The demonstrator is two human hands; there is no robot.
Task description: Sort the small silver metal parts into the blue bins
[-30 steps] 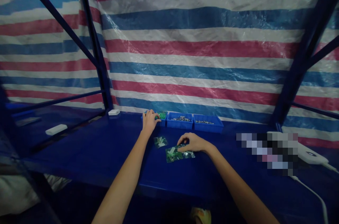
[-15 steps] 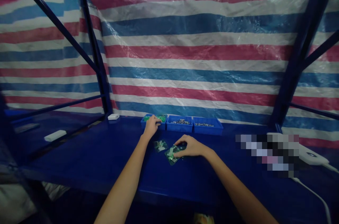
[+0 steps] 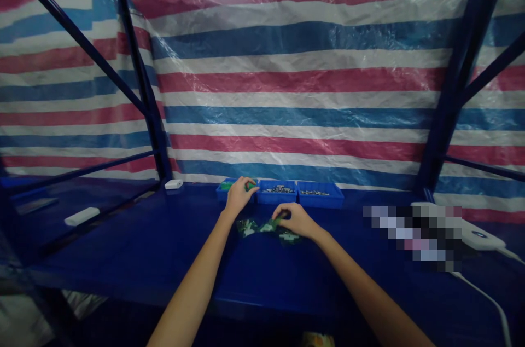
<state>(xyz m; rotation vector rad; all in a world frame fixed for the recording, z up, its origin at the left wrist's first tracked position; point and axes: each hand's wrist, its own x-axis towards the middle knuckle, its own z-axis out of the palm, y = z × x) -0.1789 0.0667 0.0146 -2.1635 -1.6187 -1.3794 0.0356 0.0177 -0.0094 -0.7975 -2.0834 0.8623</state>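
Observation:
My left hand (image 3: 241,194) is over the left blue bin (image 3: 223,196), its fingers closed at the bin's right side on something green and small. The bin holds green pieces. My right hand (image 3: 294,218) pinches a clear packet (image 3: 268,226) with green and white contents, just above the blue table. One similar packet (image 3: 246,228) lies to its left, and another (image 3: 289,236) lies beneath my right hand. The middle blue bin (image 3: 276,198) and the right blue bin (image 3: 321,201) hold small metallic-looking parts.
Two white boxes (image 3: 82,216) (image 3: 174,184) sit on the left of the blue table (image 3: 164,265). A white device (image 3: 478,235) with a cable and a blurred-out object lie on the right. Blue posts (image 3: 445,111) and a striped sheet (image 3: 303,81) stand behind.
My left hand has shifted slightly right over the bin. My right hand has raised a packet, and another packet now shows beneath it. The view has moved slightly.

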